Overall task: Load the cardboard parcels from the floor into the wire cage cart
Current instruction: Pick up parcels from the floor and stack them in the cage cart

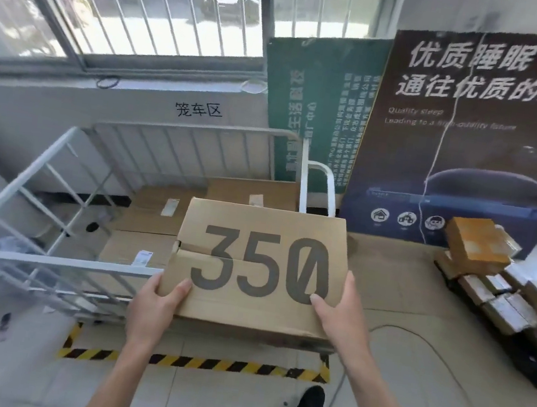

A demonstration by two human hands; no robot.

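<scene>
I hold a brown cardboard parcel (262, 264) printed with a large "350" in front of me, over the near right part of the white wire cage cart (24, 178). My left hand (158, 301) grips its near left corner, thumb on top. Its near right edge is gripped by my right hand (338, 311), thumb lying on the "0". Inside the cart lie several flat brown parcels (153, 208) with white labels. A pile of several more parcels (495, 284) sits on the floor at the right.
Yellow-black hazard tape (191, 362) marks the floor at the cart's near side. Two large poster boards (475, 128) lean on the wall behind. A thin cable (429, 347) loops over the tiled floor. My shoe (310, 403) is at the bottom. A barred window (132, 4) is above.
</scene>
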